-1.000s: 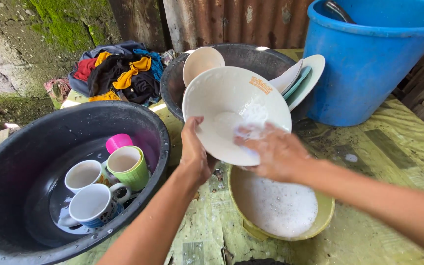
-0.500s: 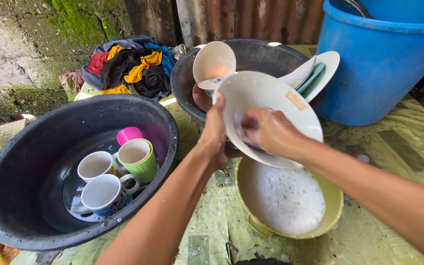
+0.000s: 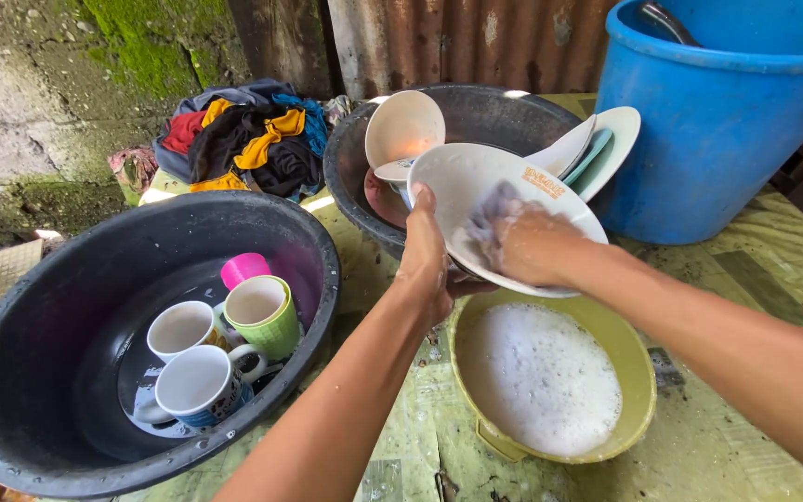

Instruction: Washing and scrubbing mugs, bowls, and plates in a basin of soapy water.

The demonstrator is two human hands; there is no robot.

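Above the foamy basin, white bowl (both hands)

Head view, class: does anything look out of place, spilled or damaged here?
A heap of clothes lies beside the dish basin, odd among crockery. Nothing looks broken; the suds stay inside the yellow bowl.

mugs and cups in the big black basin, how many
4. A white mug at the left, a white and blue mug in front, a green cup to the right, and a pink cup behind it. More may be hidden beneath them in the basin.
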